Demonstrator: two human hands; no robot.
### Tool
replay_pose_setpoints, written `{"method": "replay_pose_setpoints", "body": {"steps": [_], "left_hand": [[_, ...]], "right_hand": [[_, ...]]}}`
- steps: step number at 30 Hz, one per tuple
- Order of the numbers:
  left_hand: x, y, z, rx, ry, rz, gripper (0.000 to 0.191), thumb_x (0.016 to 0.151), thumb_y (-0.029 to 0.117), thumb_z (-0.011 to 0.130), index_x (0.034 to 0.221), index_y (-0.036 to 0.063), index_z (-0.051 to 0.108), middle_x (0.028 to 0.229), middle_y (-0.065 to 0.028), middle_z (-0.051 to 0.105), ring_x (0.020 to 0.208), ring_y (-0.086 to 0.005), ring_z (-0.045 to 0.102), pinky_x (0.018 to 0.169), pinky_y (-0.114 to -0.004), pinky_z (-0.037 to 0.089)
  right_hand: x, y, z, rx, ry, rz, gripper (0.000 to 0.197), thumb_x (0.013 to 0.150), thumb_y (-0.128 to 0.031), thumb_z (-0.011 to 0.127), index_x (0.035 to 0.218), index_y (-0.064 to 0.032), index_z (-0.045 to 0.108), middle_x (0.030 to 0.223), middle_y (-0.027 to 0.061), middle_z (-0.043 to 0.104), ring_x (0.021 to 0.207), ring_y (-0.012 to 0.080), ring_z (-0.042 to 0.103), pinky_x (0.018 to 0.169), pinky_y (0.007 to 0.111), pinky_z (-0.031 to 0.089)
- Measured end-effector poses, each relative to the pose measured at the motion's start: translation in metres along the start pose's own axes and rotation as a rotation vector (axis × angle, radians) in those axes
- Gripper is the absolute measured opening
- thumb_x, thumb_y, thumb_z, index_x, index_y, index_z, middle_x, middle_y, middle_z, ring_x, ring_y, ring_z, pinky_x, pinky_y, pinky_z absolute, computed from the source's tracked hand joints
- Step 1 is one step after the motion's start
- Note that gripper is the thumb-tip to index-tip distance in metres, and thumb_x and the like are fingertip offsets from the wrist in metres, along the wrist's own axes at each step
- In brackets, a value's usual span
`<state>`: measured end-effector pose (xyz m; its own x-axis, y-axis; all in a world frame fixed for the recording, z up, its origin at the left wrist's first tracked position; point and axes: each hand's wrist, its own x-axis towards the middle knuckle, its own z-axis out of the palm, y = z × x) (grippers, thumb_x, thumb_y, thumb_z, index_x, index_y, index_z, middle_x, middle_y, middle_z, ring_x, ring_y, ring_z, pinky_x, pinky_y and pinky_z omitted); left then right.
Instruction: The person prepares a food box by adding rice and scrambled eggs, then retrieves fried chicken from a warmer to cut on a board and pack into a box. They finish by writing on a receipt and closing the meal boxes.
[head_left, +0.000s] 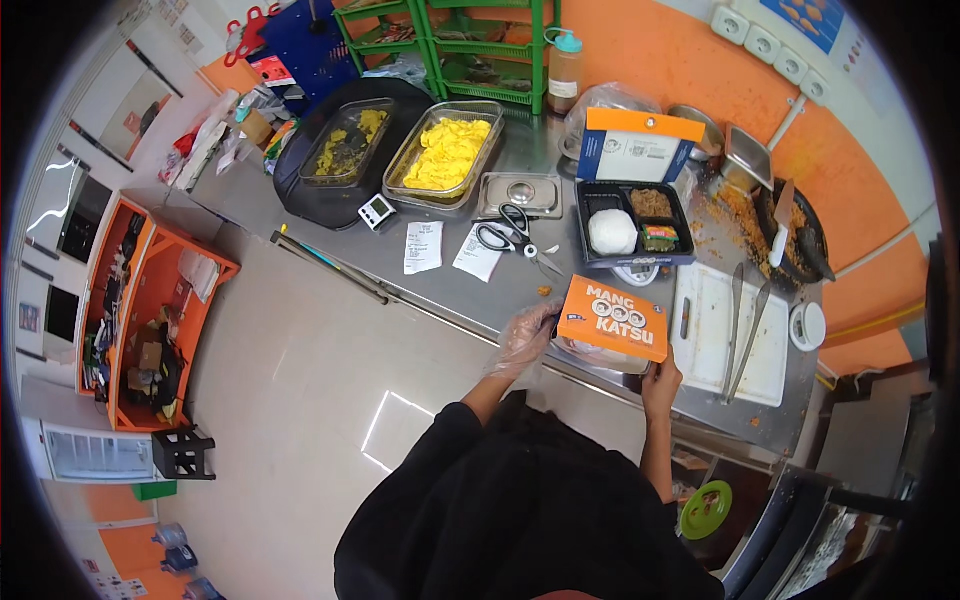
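An orange cardboard food box (613, 319) with printed writing and its lid down is held level over the counter's front edge. My left hand (525, 336), in a clear plastic glove, grips its left end. At the near right corner my right hand (661, 382) holds it, with no glove visible. A pale, clear-rimmed container (600, 355) shows partly beneath the box; the rest is hidden. Beyond it stands an open meal box (637, 261) with a black compartment tray, holding a ball of white rice (613, 231), brown shredded food (650, 204) and a small packet (659, 238).
Scissors (510, 234) lie by two paper slips (424, 247). Left stands a container of yellow food (450, 154). Right are a white cutting board (701, 360) with metal tongs (741, 330), a small scale (808, 327), and a stone mortar (821, 225) with a knife (782, 221) across it.
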<state>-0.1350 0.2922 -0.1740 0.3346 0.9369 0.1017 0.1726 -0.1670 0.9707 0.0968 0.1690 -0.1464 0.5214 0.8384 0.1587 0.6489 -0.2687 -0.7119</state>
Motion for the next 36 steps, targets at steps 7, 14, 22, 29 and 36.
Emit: {"method": "replay_pose_setpoints", "body": {"steps": [7,14,22,29,36], "left_hand": [[-0.002,0.034,-0.033,-0.126,-0.11,-0.188,0.043,0.088,0.003,0.054,0.13,0.0013,0.046,0.123,-0.0147,0.056,0.114,-0.0215,0.054,0.096,-0.031,0.043],[-0.043,-0.001,-0.153,-0.364,0.348,-0.072,0.035,0.089,0.018,0.059,0.119,0.001,0.053,0.115,-0.0134,0.059,0.104,-0.021,0.059,0.09,-0.033,0.047],[-0.024,-0.055,-0.431,-0.366,0.843,-0.303,0.044,0.087,0.038,0.059,0.119,0.0072,0.052,0.11,-0.0067,0.06,0.088,-0.0172,0.06,0.076,-0.029,0.048],[0.101,-0.115,-0.594,-0.148,0.696,-0.385,0.049,0.089,0.046,0.053,0.119,0.008,0.052,0.098,-0.0067,0.059,0.08,-0.0166,0.058,0.066,-0.033,0.047],[0.206,-0.168,-0.664,0.165,0.447,-0.408,0.058,0.091,0.058,0.039,0.1,0.0052,0.061,0.078,-0.0045,0.059,0.071,-0.0167,0.057,0.064,-0.034,0.048]], "right_hand": [[0.008,-0.007,-0.037,0.086,-0.108,0.054,0.047,0.079,0.007,0.046,0.126,0.0028,0.046,0.099,0.0212,0.065,0.088,0.0282,0.066,0.072,0.033,0.05],[0.016,-0.137,-0.002,0.111,0.521,-0.129,0.03,0.083,0.005,0.049,0.112,0.0022,0.055,0.102,0.0132,0.058,0.089,0.0219,0.058,0.078,0.031,0.047],[0.005,-0.312,0.285,0.934,-0.953,0.106,0.022,0.089,-0.008,0.055,0.11,-0.0034,0.059,0.103,0.0044,0.061,0.097,0.0137,0.057,0.08,0.028,0.048],[0.008,-0.391,0.441,1.106,-0.705,0.469,0.065,0.083,-0.005,0.054,0.14,-0.0013,0.024,0.144,0.0137,0.027,0.132,0.0261,0.03,0.1,0.035,0.037],[0.013,-0.442,0.458,1.083,-0.391,0.587,0.074,0.078,0.0,0.053,0.143,-0.0023,0.018,0.149,0.0142,0.018,0.128,0.0266,0.033,0.096,0.034,0.037]]}}
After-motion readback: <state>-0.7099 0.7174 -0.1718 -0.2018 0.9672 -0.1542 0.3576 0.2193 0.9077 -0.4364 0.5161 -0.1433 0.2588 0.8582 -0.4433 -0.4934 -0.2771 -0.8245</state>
